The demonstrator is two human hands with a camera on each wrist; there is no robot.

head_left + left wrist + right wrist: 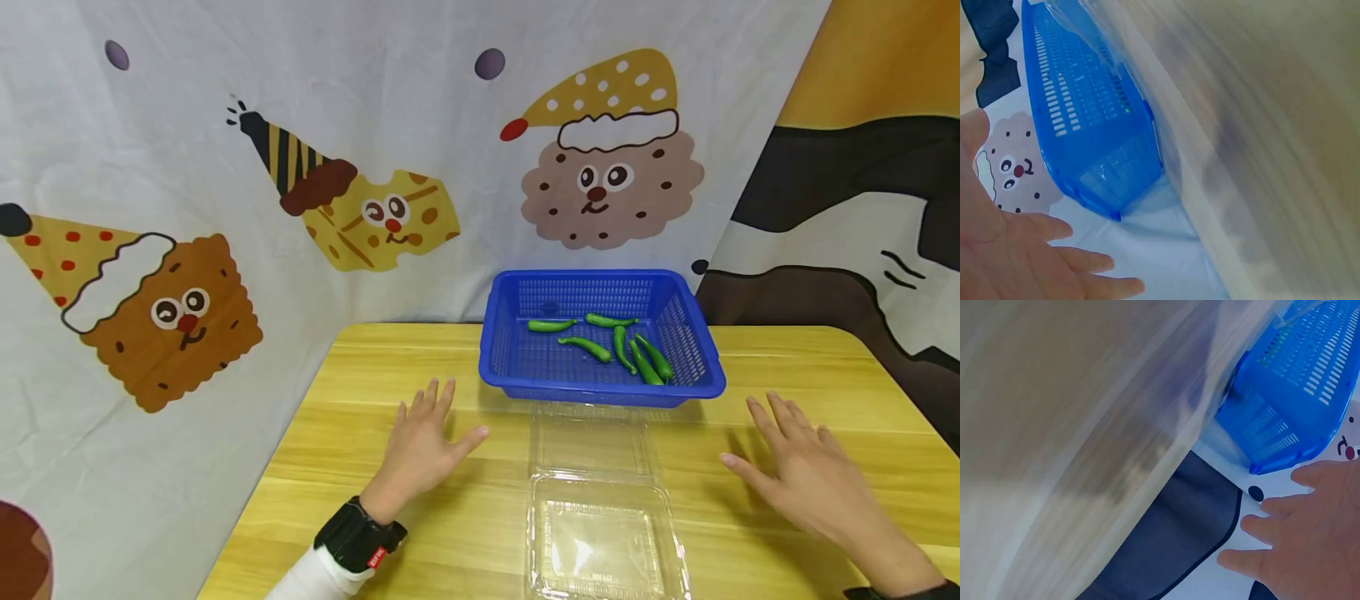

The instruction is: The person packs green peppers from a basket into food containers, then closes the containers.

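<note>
In the head view my left hand [422, 454] hovers over the table left of a clear plastic clamshell box [600, 546], fingers spread and nothing held. On the other side, my right hand [806, 475] is held likewise, fingers apart and bare. The clamshell lies opened flat, its lid part [590, 442] towards the back. Behind it stands a blue plastic basket [600, 390] with several green chili peppers [587, 348] scattered on its bottom. Both wrist views show spread fingers beside the basket's side wall [1104, 156], apart from it.
The pale wood-grain table [360, 375] carries everything and meets a cloth backdrop [420, 83] printed with cartoon biscuits and cheese. The basket stands at the table's back edge, close to that cloth. A black band [360, 533] sits on my left wrist.
</note>
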